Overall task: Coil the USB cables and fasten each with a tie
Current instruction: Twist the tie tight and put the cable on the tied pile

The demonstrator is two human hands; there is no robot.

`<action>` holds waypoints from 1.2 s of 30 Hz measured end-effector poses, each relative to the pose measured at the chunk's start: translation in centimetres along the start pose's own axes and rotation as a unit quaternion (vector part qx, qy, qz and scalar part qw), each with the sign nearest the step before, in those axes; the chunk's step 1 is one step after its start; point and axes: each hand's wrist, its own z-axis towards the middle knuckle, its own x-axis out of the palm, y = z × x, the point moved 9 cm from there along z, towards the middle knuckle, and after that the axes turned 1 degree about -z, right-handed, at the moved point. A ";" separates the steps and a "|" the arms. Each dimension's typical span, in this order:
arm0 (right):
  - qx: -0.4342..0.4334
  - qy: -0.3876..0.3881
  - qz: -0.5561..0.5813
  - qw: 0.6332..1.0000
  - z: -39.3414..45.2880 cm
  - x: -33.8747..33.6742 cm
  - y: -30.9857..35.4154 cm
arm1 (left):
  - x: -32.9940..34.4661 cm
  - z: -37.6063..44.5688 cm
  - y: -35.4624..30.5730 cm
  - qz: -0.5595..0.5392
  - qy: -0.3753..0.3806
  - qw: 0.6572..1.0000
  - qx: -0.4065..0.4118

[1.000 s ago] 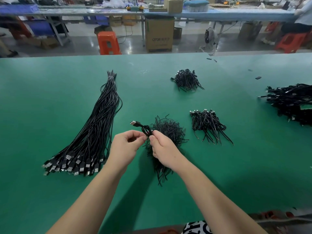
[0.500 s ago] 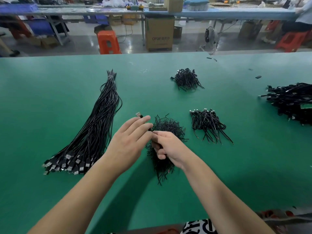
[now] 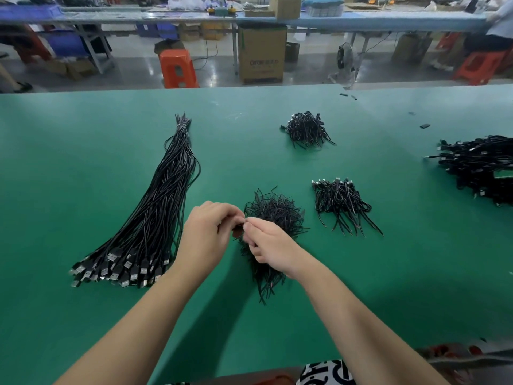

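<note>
My left hand point(image 3: 206, 233) and my right hand point(image 3: 270, 245) meet over the green table point(image 3: 83, 315), fingertips together around a small coiled black USB cable point(image 3: 238, 228), mostly hidden between them. Both hands pinch it. Directly behind and under my right hand lies a heap of black twist ties point(image 3: 273, 211). A long bundle of straight black USB cables point(image 3: 155, 218) lies to the left, plugs toward me. Tied coils sit in a small pile point(image 3: 342, 202) to the right.
Another pile of black coils point(image 3: 306, 130) lies farther back, and a large heap of cables point(image 3: 480, 165) at the right edge. Small black bits point(image 3: 424, 125) dot the far right of the table. Beyond the table stand an orange stool point(image 3: 177, 69) and a cardboard box point(image 3: 262, 55).
The cable's USB plug, which stuck out above my left hand, is now hidden. My left fingers stretched out over the coil, then curled back to pinch it with the right.
</note>
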 end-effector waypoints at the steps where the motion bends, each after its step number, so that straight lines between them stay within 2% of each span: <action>1: -0.016 -0.011 -0.028 0.999 0.0 -0.1 0.3 | 0.1 0.0 0.7 -0.027 0.003 0.999 -0.043; 4: -0.066 -0.045 -0.147 0.986 -0.3 -0.3 1.3 | 0.7 -0.2 2.3 -0.091 0.024 0.985 -0.142; 7: -0.130 -0.112 -0.268 0.948 -0.7 -0.7 2.1 | 1.3 -0.2 3.0 -0.131 0.036 0.971 -0.196; 11: -0.194 -0.153 -0.286 0.926 -1.4 -0.8 2.6 | 2.1 -0.6 3.7 -0.191 0.054 0.947 -0.253; 16: -0.234 -0.180 -0.289 0.911 -2.1 -0.8 3.1 | 3.2 -1.3 4.3 -0.244 0.115 0.915 -0.299; 20: -0.255 -0.185 -0.314 0.896 -2.6 -0.7 3.6 | 2.9 -1.1 4.3 -0.248 0.128 0.910 -0.308; 24: -0.271 -0.192 -0.379 0.864 -3.0 -0.7 4.4 | 1.2 -0.1 4.5 -0.127 0.096 0.950 -0.269; 29: -0.287 -0.202 -0.447 0.823 -3.1 -0.4 5.3 | 0.9 0.4 3.3 -0.099 0.116 0.959 -0.239; 36: -0.316 -0.192 -0.501 0.782 -3.5 0.4 5.8 | 1.5 0.5 2.7 -0.061 0.209 0.950 -0.223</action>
